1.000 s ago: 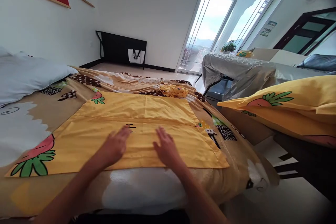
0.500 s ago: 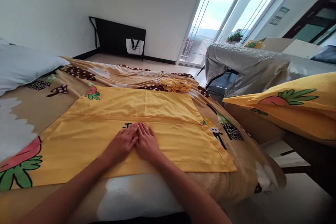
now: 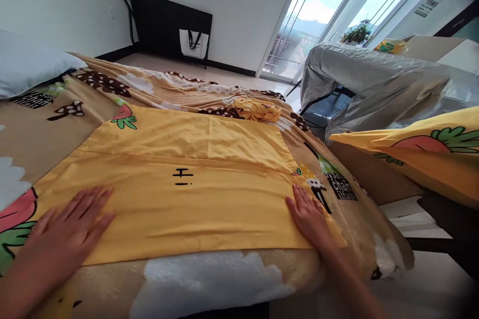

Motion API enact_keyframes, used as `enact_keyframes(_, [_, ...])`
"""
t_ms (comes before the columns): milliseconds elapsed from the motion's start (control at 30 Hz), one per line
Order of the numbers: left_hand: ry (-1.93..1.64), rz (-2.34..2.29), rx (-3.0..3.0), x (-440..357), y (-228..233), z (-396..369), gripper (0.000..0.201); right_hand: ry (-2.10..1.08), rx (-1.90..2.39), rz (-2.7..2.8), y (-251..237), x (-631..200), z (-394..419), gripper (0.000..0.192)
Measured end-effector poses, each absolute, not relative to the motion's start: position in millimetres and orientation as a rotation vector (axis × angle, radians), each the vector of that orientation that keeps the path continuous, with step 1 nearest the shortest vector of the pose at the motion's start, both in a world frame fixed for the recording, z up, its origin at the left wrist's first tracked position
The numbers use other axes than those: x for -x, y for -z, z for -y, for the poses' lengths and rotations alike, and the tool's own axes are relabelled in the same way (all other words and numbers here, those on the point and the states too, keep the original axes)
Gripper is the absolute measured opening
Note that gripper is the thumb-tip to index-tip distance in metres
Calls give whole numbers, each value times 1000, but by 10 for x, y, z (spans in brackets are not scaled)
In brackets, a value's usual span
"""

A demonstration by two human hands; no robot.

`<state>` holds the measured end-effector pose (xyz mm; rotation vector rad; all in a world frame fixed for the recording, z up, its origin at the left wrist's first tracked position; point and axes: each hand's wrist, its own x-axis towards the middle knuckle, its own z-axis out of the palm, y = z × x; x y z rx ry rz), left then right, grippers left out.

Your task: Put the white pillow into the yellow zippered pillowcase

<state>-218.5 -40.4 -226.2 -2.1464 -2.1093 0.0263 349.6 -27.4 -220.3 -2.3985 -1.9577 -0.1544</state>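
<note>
Pillowcase (image 3: 187, 194), yellow, spread flat on the bed (image 3: 209, 279) over a tan cartoon-print blanket (image 3: 48, 129). A fold line runs across it; the far half lies as a flap, the near half carries a small black mark at its middle. A strawberry print shows at its far left corner and another at its near left end. Nothing can be seen inside it; it lies flat and unfilled.

Left hand (image 3: 65, 232): open, fingers spread, palm down on the near left end of the pillowcase, gripping nothing.

Right hand (image 3: 309, 217): open, fingers together and flat, palm down on the near right corner of the pillowcase, its fingertips at the edge where the yellow cloth meets the blanket; it grips nothing. The two hands are well apart.

Crumpled yellow cloth (image 3: 258, 108): bunched on the blanket beyond the pillowcase's far right corner.

Grey pillow (image 3: 30, 62): at the far left of the bed.

Filled pillow (image 3: 426, 152): same yellow strawberry print, to the right of the bed.

Bag (image 3: 193, 43): white with dark handles, against the black rack at the far wall; its contents cannot be seen.
</note>
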Motion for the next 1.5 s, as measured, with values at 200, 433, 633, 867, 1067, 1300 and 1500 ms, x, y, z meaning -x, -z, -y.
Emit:
enact_keyframes(200, [49, 1932, 2389, 1478, 1743, 139, 63, 292, 2297, 1912, 1995, -3178, -92, 61])
enact_keyframes(433, [141, 1821, 2797, 363, 1562, -906, 61, -88, 1803, 2218, 1653, -1438, -990, 49])
enact_keyframes(633, [131, 1974, 2654, 679, 1802, -1599, 58, -284, 1897, 2241, 1831, -1325, -1559, 53])
enact_keyframes(867, [-66, 2457, 2023, 2251, 1799, -1830, 65, -184, 2425, 1857, 1941, -3038, -1842, 61])
enact_keyframes(1067, [6, 2410, 1863, 2201, 1667, -1835, 62, 35, 2551, 1818, 1911, -3376, -1830, 54])
enact_keyframes(1300, [39, 1842, 2676, 366, 1602, -2076, 56, -184, 1782, 2360, 1828, -1717, -2054, 50])
enact_keyframes(1500, [73, 1902, 2685, 93, 1841, -2452, 58, -316, 1731, 2365, 1939, -1405, -2311, 52])
